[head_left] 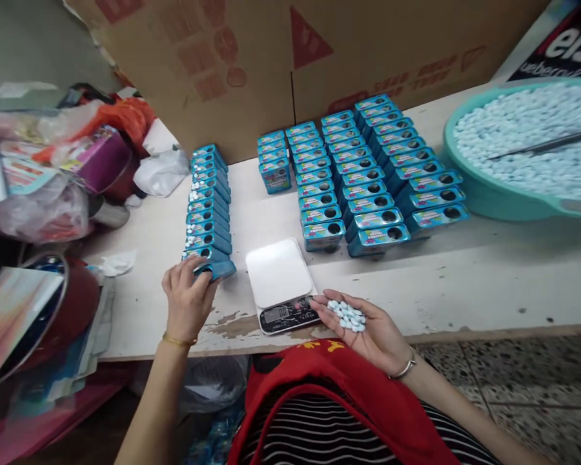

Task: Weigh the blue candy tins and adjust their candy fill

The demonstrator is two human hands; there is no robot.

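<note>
My left hand has its fingers on the nearest blue tin, at the front end of the left row of tins. White candies show at the openings of some tins in that row. My right hand is palm up, cupping a small pile of pale blue candies, its fingertips beside the display of a white kitchen scale. Nothing lies on the scale's plate. Behind the scale and to its right stand several more rows of blue tins with dark round openings.
At the right, a turquoise basin full of pale candies holds a dark, long tool. A large cardboard box stands behind the tins. Plastic bags and a red container crowd the left side.
</note>
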